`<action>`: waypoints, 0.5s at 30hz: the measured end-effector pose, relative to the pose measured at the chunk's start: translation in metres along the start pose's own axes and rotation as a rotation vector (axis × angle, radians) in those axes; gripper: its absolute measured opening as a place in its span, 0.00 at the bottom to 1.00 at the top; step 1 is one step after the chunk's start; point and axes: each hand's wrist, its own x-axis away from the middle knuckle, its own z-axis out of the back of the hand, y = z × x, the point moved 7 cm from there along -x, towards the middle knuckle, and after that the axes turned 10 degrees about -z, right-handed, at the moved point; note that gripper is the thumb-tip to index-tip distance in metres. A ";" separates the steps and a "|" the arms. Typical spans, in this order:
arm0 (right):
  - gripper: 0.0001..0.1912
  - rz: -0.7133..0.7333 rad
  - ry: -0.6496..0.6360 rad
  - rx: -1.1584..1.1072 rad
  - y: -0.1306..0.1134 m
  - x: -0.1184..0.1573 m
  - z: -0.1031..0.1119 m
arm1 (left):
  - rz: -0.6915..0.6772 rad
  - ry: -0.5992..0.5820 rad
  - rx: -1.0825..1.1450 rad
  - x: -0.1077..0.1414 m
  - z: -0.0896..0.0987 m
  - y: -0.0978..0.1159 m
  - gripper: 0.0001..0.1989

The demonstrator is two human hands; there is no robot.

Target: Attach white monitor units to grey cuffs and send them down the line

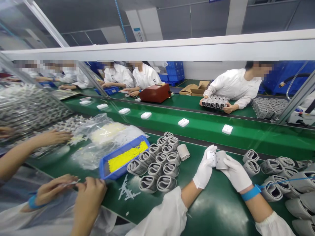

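Observation:
My left hand (204, 170), in a white glove, is closed on a small white plastic device (211, 158). My white-gloved right hand (236, 174), with a blue band at the wrist, grips a rolled grey cuff (220, 160). Device and cuff are side by side above the bench; whether they are joined I cannot tell. Left of my hands stand several rolled grey cuffs (163, 168) on end, with one cuff (183, 152) lying on its side. More grey cuffs (272, 186) are stacked by my right forearm.
A blue tray (102, 168) holds small yellow pieces beside clear plastic bags (85, 157). White strips (127, 190) lie nearby. Co-workers' bare hands (91, 193) are at the left. White devices (183, 122) sit along the green conveyor (164, 126); across it, a person (233, 85) holds grey cuffs.

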 end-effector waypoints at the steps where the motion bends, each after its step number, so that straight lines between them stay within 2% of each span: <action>1: 0.27 -0.002 0.001 0.003 0.000 0.000 0.001 | 0.016 -0.041 -0.042 -0.002 -0.013 -0.012 0.17; 2: 0.26 -0.004 0.004 0.007 0.001 0.000 0.001 | 0.046 -0.067 -0.070 -0.004 -0.029 -0.029 0.14; 4: 0.25 -0.007 0.008 0.014 0.001 0.000 0.001 | 0.114 -0.081 -0.095 -0.014 -0.068 -0.077 0.12; 6: 0.25 0.000 0.006 0.025 0.001 0.000 0.000 | 0.181 -0.014 -0.120 -0.028 -0.107 -0.137 0.18; 9: 0.26 0.018 -0.010 0.053 0.001 0.002 -0.004 | 0.245 -0.034 -0.118 -0.049 -0.160 -0.224 0.22; 10: 0.27 0.020 -0.013 0.058 0.000 0.003 -0.005 | 0.252 -0.037 -0.116 -0.055 -0.171 -0.245 0.20; 12: 0.28 0.014 -0.016 0.051 0.001 0.003 -0.006 | 0.249 -0.028 -0.116 -0.064 -0.181 -0.274 0.18; 15: 0.27 0.012 -0.008 0.035 0.002 0.004 -0.007 | 0.234 0.004 -0.085 -0.069 -0.179 -0.291 0.19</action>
